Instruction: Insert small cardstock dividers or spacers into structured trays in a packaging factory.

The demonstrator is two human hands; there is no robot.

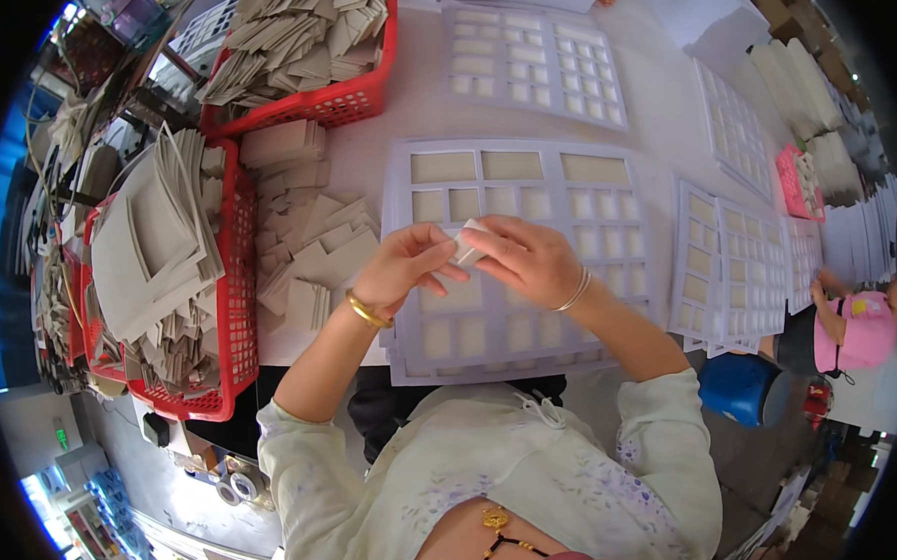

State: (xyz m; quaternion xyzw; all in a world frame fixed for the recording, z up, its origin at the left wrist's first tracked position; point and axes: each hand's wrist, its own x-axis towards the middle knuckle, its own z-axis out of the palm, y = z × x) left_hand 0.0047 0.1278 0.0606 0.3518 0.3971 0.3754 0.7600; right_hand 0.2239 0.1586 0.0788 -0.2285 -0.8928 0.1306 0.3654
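Both hands meet above a white multi-window mat board point(550, 195) lying at the table's front edge, several sheets deep. A small white card piece point(470, 242) is between them. My right hand point(530, 263) pinches it between thumb and fingers. My left hand point(406, 267) closes on its other end with thumb and forefinger, the remaining fingers loosely curled. Beige rectangles fill the board's windows, larger ones along its far edge and smaller ones below. Just left of my left hand, loose grey-beige card pieces point(342, 250) lie in a spread heap.
Red plastic baskets of card pieces stand at left point(237, 289) and far left point(346, 102). More windowed boards lie at the back point(534, 61) and right point(728, 258). A person in pink point(861, 330) is at the far right, near a blue bin point(738, 387).
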